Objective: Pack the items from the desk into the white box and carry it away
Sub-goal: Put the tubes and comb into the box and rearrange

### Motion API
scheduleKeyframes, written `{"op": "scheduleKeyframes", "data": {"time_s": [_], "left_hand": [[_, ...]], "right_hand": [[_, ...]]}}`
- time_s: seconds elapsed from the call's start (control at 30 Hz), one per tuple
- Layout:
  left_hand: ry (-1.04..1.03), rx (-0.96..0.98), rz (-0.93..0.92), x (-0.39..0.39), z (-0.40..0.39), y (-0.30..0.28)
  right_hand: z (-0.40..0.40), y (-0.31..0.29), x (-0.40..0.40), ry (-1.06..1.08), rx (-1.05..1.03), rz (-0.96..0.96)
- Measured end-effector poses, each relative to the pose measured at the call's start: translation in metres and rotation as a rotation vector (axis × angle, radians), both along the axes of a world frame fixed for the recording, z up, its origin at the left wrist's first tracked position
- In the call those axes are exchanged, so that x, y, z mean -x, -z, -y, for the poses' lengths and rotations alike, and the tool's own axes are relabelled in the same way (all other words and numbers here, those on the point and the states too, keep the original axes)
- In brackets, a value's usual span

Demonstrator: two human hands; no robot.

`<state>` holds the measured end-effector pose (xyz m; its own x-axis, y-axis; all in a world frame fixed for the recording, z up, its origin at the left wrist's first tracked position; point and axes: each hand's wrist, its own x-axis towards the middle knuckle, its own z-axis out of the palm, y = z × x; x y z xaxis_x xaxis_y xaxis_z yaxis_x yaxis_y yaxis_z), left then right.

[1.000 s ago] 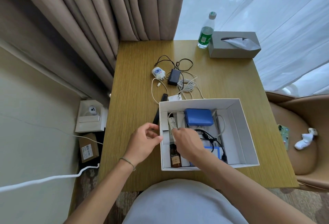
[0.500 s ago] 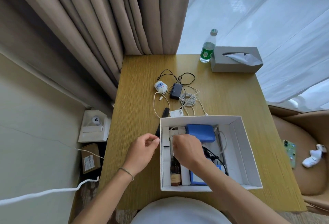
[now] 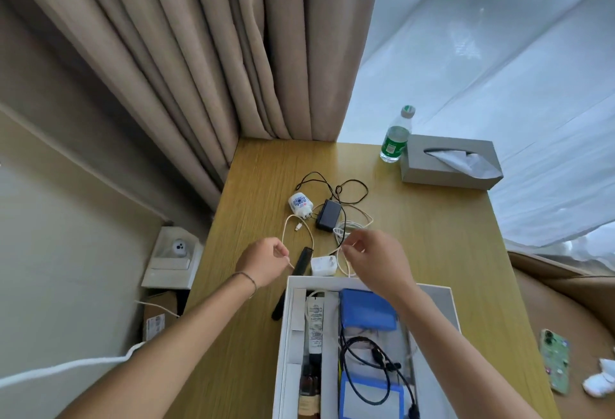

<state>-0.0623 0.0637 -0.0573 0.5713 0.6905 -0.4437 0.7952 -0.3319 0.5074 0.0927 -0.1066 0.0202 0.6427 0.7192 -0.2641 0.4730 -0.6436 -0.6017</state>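
Note:
The white box (image 3: 285, 335) sits at the desk's near edge. Inside it are a blue pouch (image 3: 366, 309), a white tube (image 3: 314, 322), a brown bottle (image 3: 307, 388) and a black cord (image 3: 366, 352). Beyond it on the desk lie a white patterned charger (image 3: 300, 204), a black adapter (image 3: 328, 215), a white plug block (image 3: 322, 265), a black comb (image 3: 302, 260) and a tangle of cables. My left hand (image 3: 266, 262) pinches a thin white cable (image 3: 288, 230) just left of the comb. My right hand (image 3: 376, 259) pinches the white cable bundle above the box's far rim.
A water bottle (image 3: 396, 139) and a grey tissue box (image 3: 449, 162) stand at the desk's far right. Curtains hang behind. A chair on the right holds a phone (image 3: 554, 362) and a white sock (image 3: 599, 382). On the floor to the left are small boxes (image 3: 173, 259).
Both hands have left the box and moved forward onto the cables on the desk. The view has tilted up, so the box now sits at the bottom edge.

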Motion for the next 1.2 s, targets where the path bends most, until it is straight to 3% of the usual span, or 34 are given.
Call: {"op": "scheduleKeyframes", "data": {"time_s": [0.17, 0.43, 0.63, 0.8, 0.97, 1.2], "left_hand": [[-0.018, 0.059, -0.121, -0.004, -0.001, 0.035], [-0.059, 0.018, -0.105, -0.001, 0.013, 0.057], [-0.037, -0.034, -0.108, -0.003, 0.014, 0.061], [-0.063, 0.027, -0.020, 0.003, 0.010, 0.059], [-0.033, -0.070, 0.092, 0.021, 0.006, 0.046], [-0.163, -0.105, 0.346, 0.035, 0.011, -0.001]], "right_hand": [[-0.009, 0.018, -0.014, -0.050, 0.059, -0.025], [-0.029, 0.037, -0.018, -0.111, 0.098, -0.039], [-0.048, 0.047, -0.015, -0.322, 0.149, 0.004], [-0.064, 0.065, -0.014, -0.550, 0.271, 0.170], [-0.075, 0.084, -0.012, -0.791, 0.383, 0.342], [-0.080, 0.093, -0.010, -0.856, 0.381, 0.456]]}}
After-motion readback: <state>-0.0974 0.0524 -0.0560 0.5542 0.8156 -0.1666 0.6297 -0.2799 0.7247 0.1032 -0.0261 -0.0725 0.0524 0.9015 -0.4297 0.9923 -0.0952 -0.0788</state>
